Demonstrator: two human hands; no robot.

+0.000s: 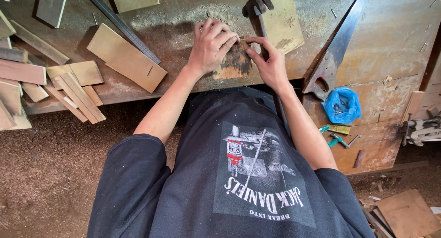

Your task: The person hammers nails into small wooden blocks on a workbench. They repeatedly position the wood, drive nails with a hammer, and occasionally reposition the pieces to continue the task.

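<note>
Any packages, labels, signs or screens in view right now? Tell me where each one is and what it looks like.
Blue plastic bag: crumpled, on the workbench right of the right hand.
Small yellow-green packet: flat, just below the bag.
Printed graphic: white and red on the person's dark shirt.
No signs or screens.

The person wears a dark navy short-sleeved T-shirt (183,192), loose at the sleeves. A grey printed panel with white lettering and a red-and-white figure covers its front. Both forearms are bare.
</note>
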